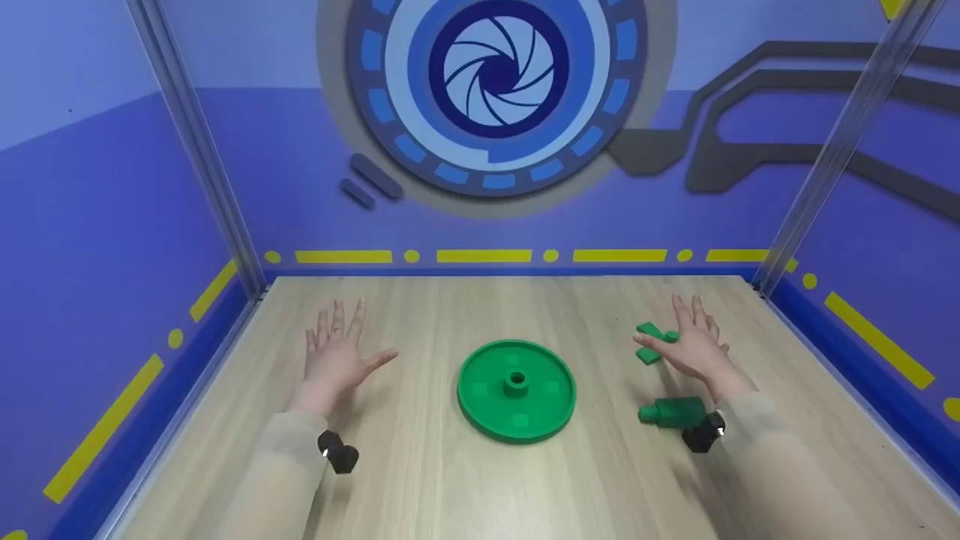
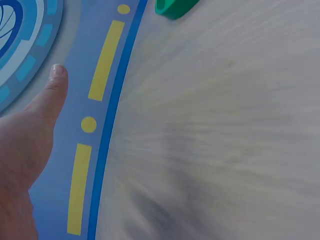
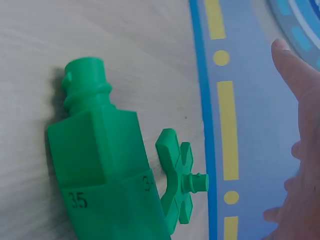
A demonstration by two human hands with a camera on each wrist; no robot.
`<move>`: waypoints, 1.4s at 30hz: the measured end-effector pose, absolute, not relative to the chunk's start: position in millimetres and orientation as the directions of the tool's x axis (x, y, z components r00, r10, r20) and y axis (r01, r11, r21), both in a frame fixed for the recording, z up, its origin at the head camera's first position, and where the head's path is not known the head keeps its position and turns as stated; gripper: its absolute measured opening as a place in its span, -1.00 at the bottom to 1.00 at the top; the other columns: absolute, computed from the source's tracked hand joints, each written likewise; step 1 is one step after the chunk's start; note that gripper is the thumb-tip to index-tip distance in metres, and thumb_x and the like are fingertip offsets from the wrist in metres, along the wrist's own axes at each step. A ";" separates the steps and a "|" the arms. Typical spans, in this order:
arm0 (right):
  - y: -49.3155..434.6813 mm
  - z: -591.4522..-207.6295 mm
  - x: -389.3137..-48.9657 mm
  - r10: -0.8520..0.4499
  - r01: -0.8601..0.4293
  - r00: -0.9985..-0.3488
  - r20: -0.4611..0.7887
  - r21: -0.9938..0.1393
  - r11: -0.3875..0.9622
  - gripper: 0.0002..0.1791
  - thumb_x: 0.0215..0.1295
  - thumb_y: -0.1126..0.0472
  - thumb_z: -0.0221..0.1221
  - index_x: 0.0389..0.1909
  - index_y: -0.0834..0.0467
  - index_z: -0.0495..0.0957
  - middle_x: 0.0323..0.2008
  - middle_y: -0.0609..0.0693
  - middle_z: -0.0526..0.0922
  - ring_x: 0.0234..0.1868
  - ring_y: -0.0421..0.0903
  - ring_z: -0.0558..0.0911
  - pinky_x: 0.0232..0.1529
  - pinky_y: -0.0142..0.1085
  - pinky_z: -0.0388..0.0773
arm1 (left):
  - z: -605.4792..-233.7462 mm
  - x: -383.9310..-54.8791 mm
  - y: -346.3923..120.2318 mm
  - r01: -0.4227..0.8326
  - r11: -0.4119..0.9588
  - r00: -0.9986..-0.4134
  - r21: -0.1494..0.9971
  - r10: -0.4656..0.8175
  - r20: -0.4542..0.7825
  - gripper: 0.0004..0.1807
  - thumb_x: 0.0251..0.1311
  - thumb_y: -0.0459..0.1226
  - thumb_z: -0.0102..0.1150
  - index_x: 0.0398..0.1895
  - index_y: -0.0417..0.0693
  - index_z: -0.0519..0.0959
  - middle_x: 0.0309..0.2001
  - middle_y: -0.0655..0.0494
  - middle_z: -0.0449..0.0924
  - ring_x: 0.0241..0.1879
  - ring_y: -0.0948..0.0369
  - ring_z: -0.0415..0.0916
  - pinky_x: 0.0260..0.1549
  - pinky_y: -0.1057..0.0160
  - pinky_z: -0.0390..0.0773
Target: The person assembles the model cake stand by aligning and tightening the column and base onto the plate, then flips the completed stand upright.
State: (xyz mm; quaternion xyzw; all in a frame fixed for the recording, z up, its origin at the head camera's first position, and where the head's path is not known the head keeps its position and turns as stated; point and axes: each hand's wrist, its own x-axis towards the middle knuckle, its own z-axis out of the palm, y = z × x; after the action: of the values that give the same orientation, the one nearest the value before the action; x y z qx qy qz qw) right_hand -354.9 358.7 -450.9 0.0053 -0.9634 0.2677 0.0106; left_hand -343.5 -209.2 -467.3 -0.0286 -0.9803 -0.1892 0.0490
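Note:
A round green plastic disc [image 1: 484,409] with a raised rim and a hollow central stub lies mid-table. To its left, my left hand [image 1: 336,367] is held above the wood, fingers spread, holding nothing. The left wrist view catches only a bit of the green disc's edge [image 2: 176,7]. My right hand [image 1: 697,346] hovers on the other side, fingers extended, with nothing in it. Partly behind it lies a green cross-shaped piece [image 3: 173,172] with a short peg. Nearer me, a green faceted block [image 3: 100,155] with a ridged neck lies on its side, marked 35.
The wooden tabletop [image 1: 420,480] is enclosed by blue printed panels [image 1: 300,172] at the back and both sides. Metal posts [image 1: 199,150] stand at the back corners. Dark wrist cameras [image 1: 339,453] sit on both sleeves.

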 end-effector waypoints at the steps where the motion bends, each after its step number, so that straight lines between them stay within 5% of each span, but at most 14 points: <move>1: 359.7 -450.8 -353.7 -0.007 -0.025 -0.999 0.036 -0.533 0.846 0.32 0.27 -0.50 0.16 0.67 0.08 -0.43 0.62 0.30 -0.59 0.55 0.61 -0.39 0.28 0.74 -0.33 | -467.2 -343.7 -206.0 0.079 0.923 -0.993 0.377 0.041 0.108 0.26 0.18 0.48 0.07 0.70 0.13 -0.31 0.66 -0.26 -0.53 0.63 -0.31 -0.58 0.56 -0.41 -0.45; 10: 368.0 -451.7 -337.6 -0.029 -0.094 -0.994 0.107 -0.677 0.730 0.08 0.42 -0.32 0.15 0.68 0.09 -0.19 0.67 0.30 -0.32 0.61 0.51 -0.23 0.45 0.58 -0.15 | -472.6 -338.2 -173.0 0.140 0.882 -0.985 0.450 0.076 0.156 0.17 0.26 0.35 0.17 0.71 0.10 -0.21 0.68 -0.22 -0.34 0.66 -0.25 -0.40 0.63 -0.28 -0.27; 21: 376.6 -472.0 -305.7 -0.074 -0.105 -0.994 0.077 -0.828 0.551 -0.25 0.51 -0.03 0.19 0.59 0.13 0.19 0.58 0.28 0.20 0.54 0.30 0.29 0.46 0.43 0.20 | -489.5 -322.2 -143.1 0.211 0.813 -0.970 0.542 0.105 0.220 0.04 0.29 0.23 0.24 0.69 0.13 -0.02 0.68 -0.15 -0.10 0.65 -0.23 -0.15 0.59 -0.31 0.00; 23: 379.9 -476.4 -300.8 -0.078 -0.105 -0.994 0.075 -0.838 0.536 -0.28 0.50 0.00 0.20 0.57 0.14 0.24 0.54 0.25 0.29 0.47 0.04 0.45 0.48 0.25 0.32 | -493.4 -319.0 -138.5 0.225 0.797 -0.967 0.560 0.110 0.232 0.01 0.30 0.21 0.25 0.68 0.11 0.02 0.67 -0.15 -0.05 0.64 -0.23 -0.11 0.56 -0.35 0.06; 27: 387.7 -485.0 -292.6 -0.065 -0.084 -0.996 0.058 -0.856 0.510 -0.29 0.46 0.03 0.26 0.52 0.16 0.30 0.49 0.19 0.41 0.25 -0.47 0.51 0.29 -0.46 0.47 | -502.4 -313.6 -129.5 0.257 0.772 -0.959 0.582 0.131 0.250 -0.02 0.30 0.18 0.27 0.65 0.06 0.10 0.64 -0.19 0.03 0.61 -0.27 -0.02 0.52 -0.35 0.16; 30: 392.9 -490.8 -288.7 -0.064 -0.059 -0.997 0.033 -0.878 0.475 -0.26 0.41 0.05 0.30 0.51 0.20 0.31 0.47 0.15 0.44 0.21 -0.51 0.52 0.11 -0.70 0.41 | -509.4 -310.1 -123.1 0.258 0.743 -0.962 0.617 0.137 0.238 -0.03 0.29 0.16 0.30 0.65 0.10 0.11 0.65 -0.17 0.02 0.61 -0.29 -0.02 0.50 -0.38 0.17; 35: 398.0 -497.2 -286.6 -0.069 0.009 -0.997 -0.041 -0.909 0.418 -0.22 0.39 0.07 0.33 0.53 0.22 0.27 0.46 0.08 0.46 0.26 -0.36 0.56 0.12 -0.63 0.47 | -519.8 -304.5 -113.1 0.261 0.700 -0.964 0.664 0.151 0.221 -0.04 0.30 0.16 0.29 0.65 0.11 0.11 0.65 -0.17 0.01 0.62 -0.30 -0.06 0.50 -0.41 0.14; 42: 401.0 -506.4 -287.8 -0.116 0.035 -0.988 -0.097 -0.895 0.445 -0.16 0.35 0.06 0.36 0.54 0.24 0.24 0.50 0.19 0.38 0.38 -0.25 0.47 0.44 -0.23 0.36 | -533.4 -299.1 -103.1 0.282 0.699 -0.959 0.657 0.200 0.199 -0.03 0.27 0.24 0.26 0.64 0.10 0.16 0.63 -0.23 0.06 0.59 -0.35 -0.02 0.51 -0.39 0.13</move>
State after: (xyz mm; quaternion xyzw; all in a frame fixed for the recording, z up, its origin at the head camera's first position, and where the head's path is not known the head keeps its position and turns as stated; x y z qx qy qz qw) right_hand -287.8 401.0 -506.4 0.0239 -0.8470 0.5261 -0.0720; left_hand -299.1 -103.1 -533.4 -0.1309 -0.9200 -0.3652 0.0561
